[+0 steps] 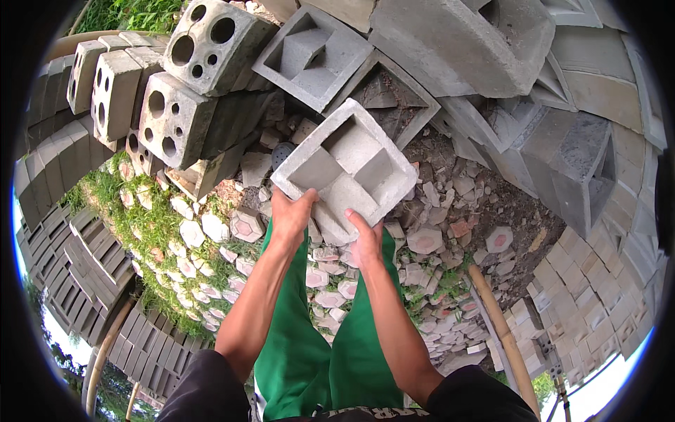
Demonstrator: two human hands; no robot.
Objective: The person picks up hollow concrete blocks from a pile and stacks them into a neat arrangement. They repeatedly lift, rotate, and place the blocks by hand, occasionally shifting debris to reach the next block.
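Between my hands is a square grey concrete ventilation block [346, 171], tilted, with recessed slanted faces inside its frame. My left hand [291, 216] grips its lower left edge, thumb on the inner face. At the bottom corner my right hand [365, 239] is closed round the edge, thumb on top; its other fingers are mostly hidden beneath. Just beyond the held block lie two similar blocks, one pale grey [313, 56] and one darker with dirt in its hollow [394, 98].
Concrete blocks with round holes [176, 116] are stacked at the left. A large grey block [457, 42] and another hollow block [569, 165] rest at the right. Broken rubble [450, 204] and hexagonal pavers [425, 240] cover the ground. A bamboo pole [503, 334] stands at the lower right.
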